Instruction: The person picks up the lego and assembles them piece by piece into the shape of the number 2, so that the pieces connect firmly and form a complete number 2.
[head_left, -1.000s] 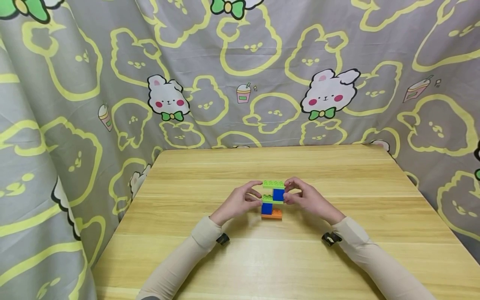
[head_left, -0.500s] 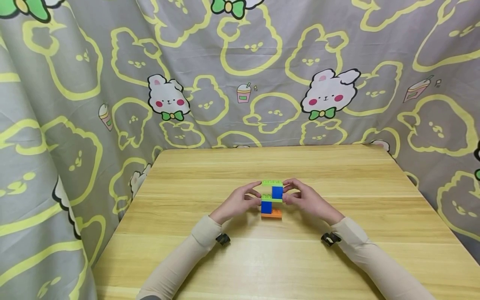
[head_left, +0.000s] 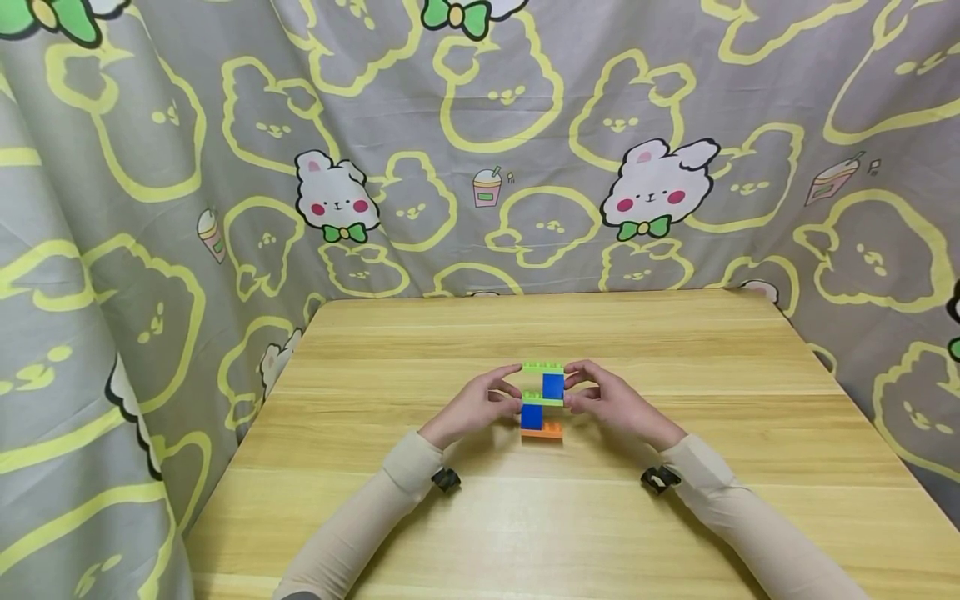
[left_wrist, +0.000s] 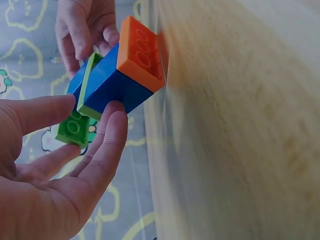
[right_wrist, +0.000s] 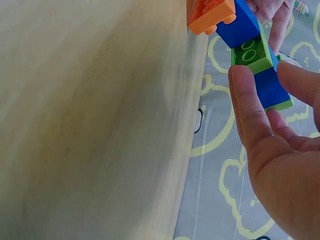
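A zigzag stack of toy building blocks stands between both hands in the head view: an orange plate (head_left: 542,431) at the bottom, a lower blue block (head_left: 532,417), a middle green plate (head_left: 542,400), an upper blue block (head_left: 553,386) and a top green plate (head_left: 543,367). My left hand (head_left: 480,403) holds its left side; the left wrist view has a fingertip (left_wrist: 117,117) against the lower blue block (left_wrist: 112,85). From the right, my right hand (head_left: 609,402) holds the upper part, with a fingertip (right_wrist: 243,75) by the middle green plate (right_wrist: 252,55).
The wooden table (head_left: 495,533) lies under the hands and forearms. A grey patterned curtain (head_left: 420,108) hangs behind the table and along its sides. Each wrist carries a small black camera mount, the left mount (head_left: 446,479) and the right mount (head_left: 660,479).
The upper part of the stack has shifted slightly left and now sits straighter over the orange plate. My right hand has moved a little left with it; the left hand has barely moved.
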